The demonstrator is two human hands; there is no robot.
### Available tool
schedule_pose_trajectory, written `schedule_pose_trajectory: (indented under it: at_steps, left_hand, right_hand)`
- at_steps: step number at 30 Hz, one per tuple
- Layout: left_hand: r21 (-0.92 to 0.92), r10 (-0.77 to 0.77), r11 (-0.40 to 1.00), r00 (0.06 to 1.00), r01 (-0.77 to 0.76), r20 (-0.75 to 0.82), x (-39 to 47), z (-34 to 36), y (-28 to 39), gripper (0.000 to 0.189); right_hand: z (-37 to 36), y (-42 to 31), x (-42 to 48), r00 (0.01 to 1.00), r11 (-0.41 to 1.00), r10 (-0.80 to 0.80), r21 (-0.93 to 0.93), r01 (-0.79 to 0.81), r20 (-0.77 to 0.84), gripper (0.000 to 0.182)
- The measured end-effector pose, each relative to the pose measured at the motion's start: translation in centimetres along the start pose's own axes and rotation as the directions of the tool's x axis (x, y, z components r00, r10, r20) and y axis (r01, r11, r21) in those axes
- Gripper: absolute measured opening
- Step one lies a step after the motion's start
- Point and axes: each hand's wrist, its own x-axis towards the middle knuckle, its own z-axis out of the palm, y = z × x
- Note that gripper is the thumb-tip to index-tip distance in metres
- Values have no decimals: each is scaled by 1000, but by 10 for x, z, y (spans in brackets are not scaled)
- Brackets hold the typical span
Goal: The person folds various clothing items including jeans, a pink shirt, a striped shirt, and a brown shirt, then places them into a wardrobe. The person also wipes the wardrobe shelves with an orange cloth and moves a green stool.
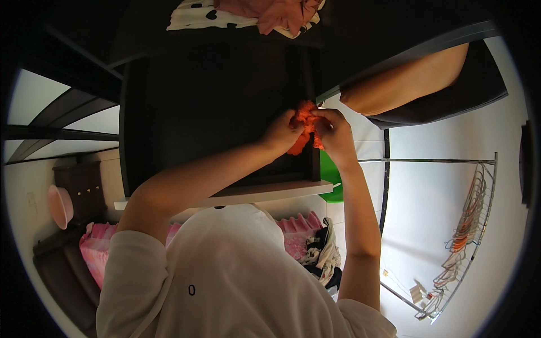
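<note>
Both of my hands grip a bunched orange-red cloth (299,144) with a crinkled texture. My left hand (285,132) pinches its left side, and my right hand (336,131) has the right side between thumb and fingers. They meet above the right side of a pulled-out dark drawer (219,118), whose pale front panel (262,193) runs just before my body. What the drawer's dark inside holds is too dim to tell. A green plastic item (330,179) shows below my right hand, partly hidden by the drawer.
Pink and black-and-white patterned clothes (253,14) lie at the far top. Behind me is a pink bed cover (296,236) with a pile of clothes (325,253). Hangers (469,215) hang on a metal rack at right. A pink basin (60,207) leans by a dark cabinet (80,190).
</note>
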Motion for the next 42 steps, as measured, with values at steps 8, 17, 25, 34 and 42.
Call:
schedule_pose_trajectory:
  at_steps: [8,17,25,34,42]
  left_hand:
    - [136,-192,976,969,171,156,-41,12,26,34]
    - [298,27,934,870,-197,492,-45,-3,4,23]
    - [458,-104,843,751,-281,652,-59,-23,23,22]
    - [94,-216,976,853,195,475,-98,-133,73,24]
    - [-567,71,802,972,-188,-222,-135,-241,109,38]
  right_hand:
    - [-31,-13,-40,944,976,219,-38,-216,246,19]
    - [-49,-33,-59,774,932,362,-220,-289,520,22]
    - [-31,-43,-51,725,853,405,-516,-81,556,23]
    - [5,-100,-21,810,845,210,315,-433,548,19]
    - [101,-201,48,842,453,12,748,-485,539,25]
